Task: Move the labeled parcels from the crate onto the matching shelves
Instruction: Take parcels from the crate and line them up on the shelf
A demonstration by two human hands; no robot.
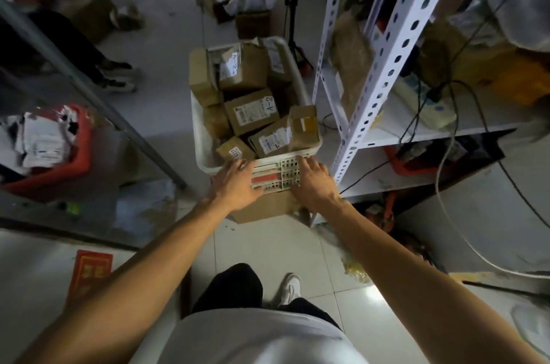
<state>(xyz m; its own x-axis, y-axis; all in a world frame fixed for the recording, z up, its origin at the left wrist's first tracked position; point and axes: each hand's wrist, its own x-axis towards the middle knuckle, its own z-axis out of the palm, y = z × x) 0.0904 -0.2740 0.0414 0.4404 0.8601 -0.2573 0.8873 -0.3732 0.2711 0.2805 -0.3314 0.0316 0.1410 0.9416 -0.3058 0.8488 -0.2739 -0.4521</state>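
Observation:
A white plastic crate stands on the floor in front of me, on top of a brown carton. It is filled with several brown cardboard parcels; two of them, one in the middle and one further back, carry labels reading A-2. My left hand rests with straight fingers on the crate's near wall, fingertips at the rim. My right hand touches the same wall to the right, fingers extended up to the rim. Neither hand holds a parcel.
A white perforated metal shelf unit stands right of the crate, with boxes, cables and bags on it. A grey shelf post and a red bin of papers lie left. Another person's feet stand far left. Boxes clutter the floor behind.

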